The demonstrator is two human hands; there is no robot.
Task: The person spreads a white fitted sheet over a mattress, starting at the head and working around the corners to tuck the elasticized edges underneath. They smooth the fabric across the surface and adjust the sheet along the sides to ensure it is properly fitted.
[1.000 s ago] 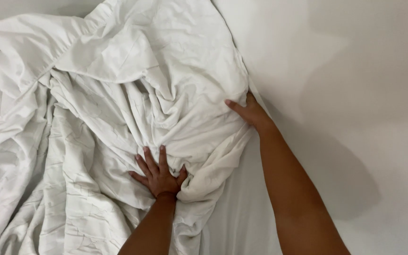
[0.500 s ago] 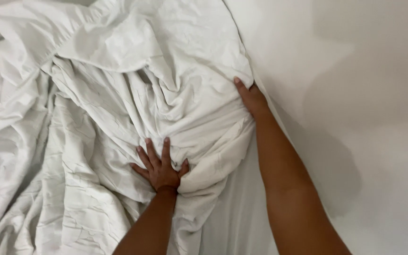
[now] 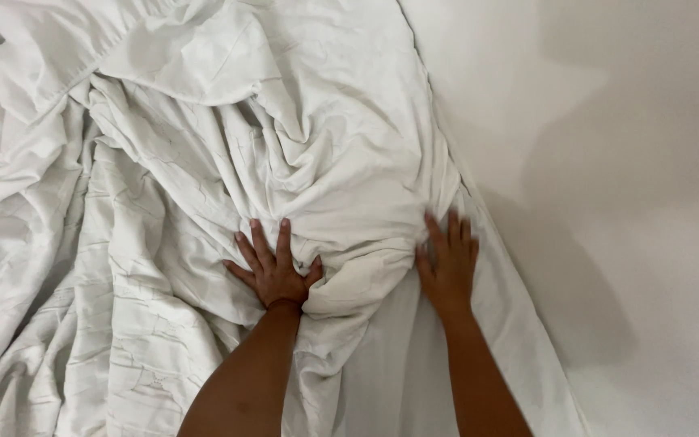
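Note:
A large crumpled white sheet (image 3: 204,162) lies bunched across the bed, with deep folds running from the upper left to the middle. My left hand (image 3: 273,263) rests flat on a thick fold of it, fingers spread and pointing away from me. My right hand (image 3: 448,260) lies flat at the right edge of the bunched fabric, fingers apart, touching the fold and the smoother sheet under it. Neither hand has cloth closed in its fingers.
A plain white wall (image 3: 608,162) runs along the right side of the bed, close to my right hand. A smooth strip of white bed sheet (image 3: 519,340) lies between the bunched fabric and the wall.
My right hand has come down from the upper right edge of the sheet to lie level with my left hand. My left hand has stayed on the same fold.

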